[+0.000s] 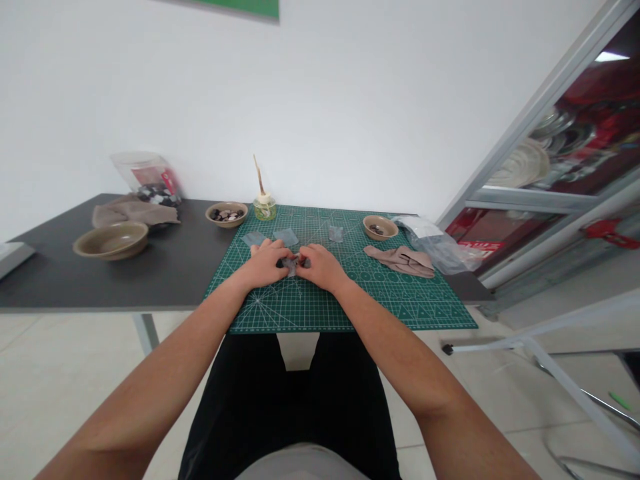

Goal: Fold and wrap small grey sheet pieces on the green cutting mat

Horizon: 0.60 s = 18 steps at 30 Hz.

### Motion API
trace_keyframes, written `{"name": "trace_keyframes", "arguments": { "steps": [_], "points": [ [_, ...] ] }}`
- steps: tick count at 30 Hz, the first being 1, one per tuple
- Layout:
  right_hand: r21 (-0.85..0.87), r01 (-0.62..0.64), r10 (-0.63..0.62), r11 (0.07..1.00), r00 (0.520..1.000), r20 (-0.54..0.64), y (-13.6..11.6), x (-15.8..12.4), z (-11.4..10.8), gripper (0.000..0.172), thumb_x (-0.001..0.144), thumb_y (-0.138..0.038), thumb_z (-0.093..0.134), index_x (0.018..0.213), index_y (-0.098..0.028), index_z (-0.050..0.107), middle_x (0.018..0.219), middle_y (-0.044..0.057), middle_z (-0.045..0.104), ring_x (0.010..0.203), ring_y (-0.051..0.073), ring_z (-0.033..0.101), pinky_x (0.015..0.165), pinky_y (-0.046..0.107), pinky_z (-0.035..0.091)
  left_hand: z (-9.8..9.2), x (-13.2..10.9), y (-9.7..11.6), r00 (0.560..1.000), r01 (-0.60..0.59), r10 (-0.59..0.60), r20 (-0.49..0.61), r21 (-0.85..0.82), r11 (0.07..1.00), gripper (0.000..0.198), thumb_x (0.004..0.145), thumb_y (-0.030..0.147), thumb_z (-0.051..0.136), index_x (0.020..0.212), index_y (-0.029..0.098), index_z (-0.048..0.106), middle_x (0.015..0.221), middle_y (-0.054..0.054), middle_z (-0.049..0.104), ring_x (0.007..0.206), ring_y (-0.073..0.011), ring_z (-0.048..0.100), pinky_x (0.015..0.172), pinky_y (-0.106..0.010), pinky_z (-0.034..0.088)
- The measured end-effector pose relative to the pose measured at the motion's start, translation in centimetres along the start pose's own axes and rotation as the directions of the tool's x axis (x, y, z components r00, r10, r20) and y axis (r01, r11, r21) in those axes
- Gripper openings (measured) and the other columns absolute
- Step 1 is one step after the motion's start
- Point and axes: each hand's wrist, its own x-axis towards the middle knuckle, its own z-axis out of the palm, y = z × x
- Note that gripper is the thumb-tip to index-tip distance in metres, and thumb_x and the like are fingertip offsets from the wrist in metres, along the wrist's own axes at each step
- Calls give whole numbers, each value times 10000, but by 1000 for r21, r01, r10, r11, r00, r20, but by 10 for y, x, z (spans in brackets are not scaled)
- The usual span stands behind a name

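Left hand (pixel 267 263) and right hand (pixel 320 265) pinch small grey piece (pixel 291 264) together on green cutting mat (pixel 380 303).

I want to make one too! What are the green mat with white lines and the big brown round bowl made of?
The green mat with white lines looks like matte, rubbery plastic: it lies flat and dull under the left hand and right hand. The big brown round bowl looks like glazed ceramic, from its soft sheen and thick rim, though plastic is possible.
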Motion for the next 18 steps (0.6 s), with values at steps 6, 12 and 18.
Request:
{"name": "trace_keyframes", "arguments": {
  "steps": [6, 12, 18],
  "points": [
    [24, 90, -90, 996, 996, 27, 3, 0, 0, 131, 783, -206, 680, 760, -199, 551, 817, 2, 554, 846, 174, 503, 812, 290, 377, 0, -1, 0, 1000, -9, 9, 4, -8, 1000, 284, 797, 329, 536, 1023, 232, 678, 1003, -86, 557, 1003, -311, 450, 797, -432, 314],
    [53, 117, -119, 992, 992, 37, 4, 2, 2, 85, 857, -226, 646, 798, -196, 593, 850, 11, 582, 887, 175, 513, 844, 298, 376, -1, -1, 0, 1000, -15, 15, 0, 18, 1000, 278, 807, 340, 531, 1024, 228, 665, 1020, -91, 567, 1005, -315, 455, 778, -431, 316],
    [-29, -16, 15, 999, 1000, -27, 1, 0, 0, 135, 808, -231, 663, 742, -199, 550, 806, 6, 514, 828, 178, 497, 765, 287, 374, -1, -1, -1, 1000, -7, 7, 11, 17, 1000, 309, 796, 339, 544, 1061, 236, 665, 1033, -92, 569, 1013, -322, 455, 769, -425, 312]
  ]
}}
